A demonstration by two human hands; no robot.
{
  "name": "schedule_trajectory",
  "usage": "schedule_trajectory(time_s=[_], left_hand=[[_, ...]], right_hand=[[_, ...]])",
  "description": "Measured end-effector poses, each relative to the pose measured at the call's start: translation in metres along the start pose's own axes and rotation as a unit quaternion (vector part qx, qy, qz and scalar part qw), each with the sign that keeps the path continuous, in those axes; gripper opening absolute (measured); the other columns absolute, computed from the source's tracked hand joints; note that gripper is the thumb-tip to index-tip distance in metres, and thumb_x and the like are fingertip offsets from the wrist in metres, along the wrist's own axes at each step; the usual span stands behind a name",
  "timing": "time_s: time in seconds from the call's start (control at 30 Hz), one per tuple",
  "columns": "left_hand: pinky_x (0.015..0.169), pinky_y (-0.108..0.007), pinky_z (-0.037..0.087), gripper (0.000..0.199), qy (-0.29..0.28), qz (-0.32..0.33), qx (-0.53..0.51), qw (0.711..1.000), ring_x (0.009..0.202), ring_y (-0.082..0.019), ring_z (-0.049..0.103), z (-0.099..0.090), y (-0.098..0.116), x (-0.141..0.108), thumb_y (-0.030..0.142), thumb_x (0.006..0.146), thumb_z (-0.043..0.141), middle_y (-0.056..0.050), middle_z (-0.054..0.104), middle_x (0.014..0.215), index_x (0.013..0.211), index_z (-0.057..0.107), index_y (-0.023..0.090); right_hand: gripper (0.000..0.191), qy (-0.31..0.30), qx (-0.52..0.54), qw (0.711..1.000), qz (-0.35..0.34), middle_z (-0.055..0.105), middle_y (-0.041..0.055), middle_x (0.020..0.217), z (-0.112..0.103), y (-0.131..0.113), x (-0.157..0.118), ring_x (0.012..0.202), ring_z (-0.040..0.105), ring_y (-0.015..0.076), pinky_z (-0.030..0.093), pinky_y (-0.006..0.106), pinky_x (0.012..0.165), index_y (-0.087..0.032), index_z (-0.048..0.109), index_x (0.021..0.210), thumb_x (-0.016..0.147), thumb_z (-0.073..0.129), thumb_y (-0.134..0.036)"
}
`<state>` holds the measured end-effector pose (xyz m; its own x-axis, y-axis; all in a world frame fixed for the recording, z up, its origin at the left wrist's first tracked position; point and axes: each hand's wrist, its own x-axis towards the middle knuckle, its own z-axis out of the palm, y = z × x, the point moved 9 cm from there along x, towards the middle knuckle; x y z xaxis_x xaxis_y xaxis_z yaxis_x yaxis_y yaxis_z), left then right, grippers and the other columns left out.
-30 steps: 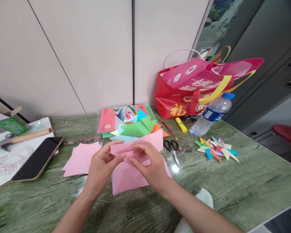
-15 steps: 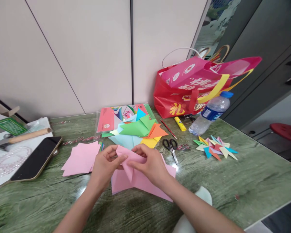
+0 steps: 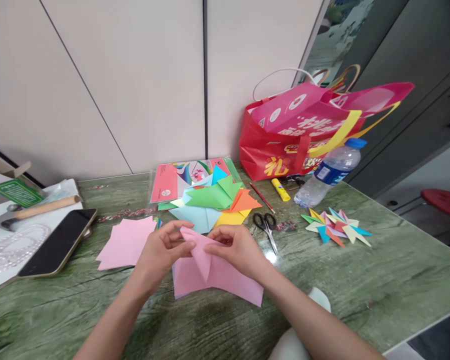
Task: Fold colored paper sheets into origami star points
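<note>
Between my two hands a pink sheet of paper point(image 3: 199, 252) is partly folded, with a pointed flap hanging down in front. My left hand point(image 3: 168, 250) pinches its upper left edge between thumb and fingers. On the other side my right hand point(image 3: 234, 247) grips the fold, thumb in front and fingers curled behind. Below lies more pink paper point(image 3: 217, 287), spread wide above the tabletop; whether it is part of the same sheet I cannot tell. A stack of pink squares point(image 3: 127, 242) rests left of my left hand.
Behind my hands are folded coloured papers point(image 3: 213, 195) on a packet point(image 3: 165, 182). Rightward lie scissors point(image 3: 265, 225), a red pencil point(image 3: 260, 196), a glue stick point(image 3: 280, 190), paper stars point(image 3: 337, 226), a bottle point(image 3: 330, 172) and a red bag point(image 3: 270, 145). A phone point(image 3: 60, 245) and hammer point(image 3: 45, 207) are left.
My right hand has shifted slightly along the fold, and the pink paper's right side has drawn inward. Both hands keep their grip. The view has moved a little.
</note>
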<state>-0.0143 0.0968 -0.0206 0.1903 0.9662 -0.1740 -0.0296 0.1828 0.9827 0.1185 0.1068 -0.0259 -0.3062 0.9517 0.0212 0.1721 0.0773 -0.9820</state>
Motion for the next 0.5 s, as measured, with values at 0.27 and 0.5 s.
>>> schedule_trajectory(time_s=[0.27, 0.5], left_hand=[[0.059, -0.026, 0.053, 0.033, 0.047, 0.009, -0.005, 0.999, 0.062, -0.013, 0.063, -0.0062, 0.0029, 0.0002, 0.019, 0.063, 0.074, 0.001, 0.07, 0.069, 0.09, 0.055, 0.016], [0.058, -0.027, 0.053, 0.03, 0.066, 0.019, 0.014, 0.998, 0.061, -0.015, 0.064, -0.0085, 0.005, -0.0021, 0.021, 0.062, 0.075, 0.001, 0.069, 0.067, 0.086, 0.056, 0.018]], right_hand=[[0.008, 0.013, 0.032, 0.999, 0.018, 0.068, 0.0014, 0.07, -0.0027, 0.0024, -0.0012, 0.066, 0.062, 0.0143, 0.046, 0.024, 0.061, -0.016, 0.067, 0.073, 0.065, 0.068, -0.018], [0.009, 0.001, 0.015, 1.0, 0.012, 0.07, 0.0023, 0.074, -0.0022, -0.0043, -0.0036, 0.069, 0.063, 0.0152, 0.049, 0.027, 0.065, -0.016, 0.068, 0.077, 0.068, 0.066, -0.017]])
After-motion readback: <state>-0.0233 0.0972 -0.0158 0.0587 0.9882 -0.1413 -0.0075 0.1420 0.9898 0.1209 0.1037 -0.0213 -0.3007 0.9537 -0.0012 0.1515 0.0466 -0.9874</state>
